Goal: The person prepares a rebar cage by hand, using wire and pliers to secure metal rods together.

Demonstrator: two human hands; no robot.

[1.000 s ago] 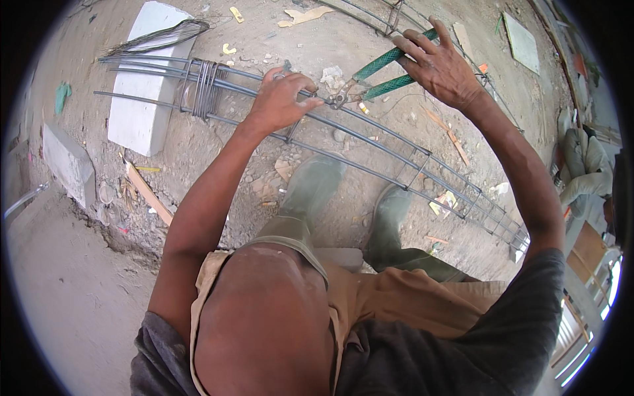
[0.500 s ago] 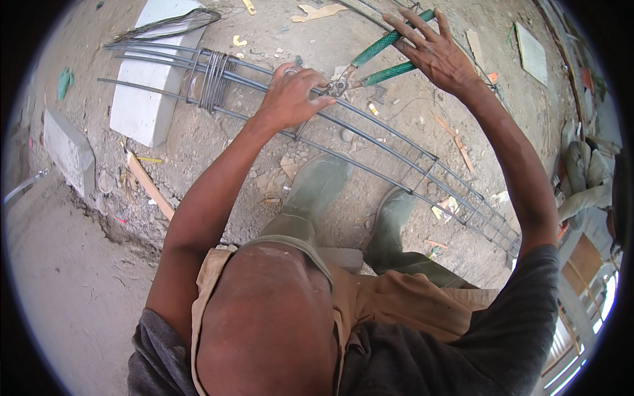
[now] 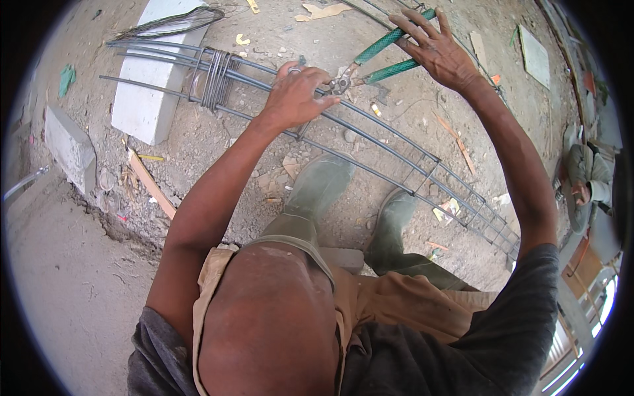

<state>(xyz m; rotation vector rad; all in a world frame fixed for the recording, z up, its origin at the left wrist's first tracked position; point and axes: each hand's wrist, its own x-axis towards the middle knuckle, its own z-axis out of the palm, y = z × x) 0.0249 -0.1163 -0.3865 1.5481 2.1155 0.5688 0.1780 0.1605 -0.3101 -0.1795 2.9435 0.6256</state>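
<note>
A long cage of thin steel rebar [image 3: 370, 135] slants across the ground before me, from upper left to lower right. My left hand [image 3: 294, 96] is closed over its upper bars, fingertips and thumb beside the metal head of the pincers. What lies under the palm is hidden. The pincers [image 3: 378, 47] have two green textured handles spread apart. My right hand [image 3: 436, 53] holds these handles, fingers over the upper one and the lower one at the palm. The jaws are at the bars, partly covered by my left fingers. Several stirrups are bunched as a bundle [image 3: 214, 79] left of my left hand.
The cage's left end lies over a pale concrete block [image 3: 142, 109], with a tangle of thin wire [image 3: 168, 23] on top. Another block [image 3: 69, 148] stands farther left. My boots [image 3: 320, 185] are just below the cage. A person [image 3: 591, 178] sits at the right edge.
Both hands, the pincers and the cage stay nearly in place; the view shifts slightly. At the right edge the other person's arm and hand have changed position.
</note>
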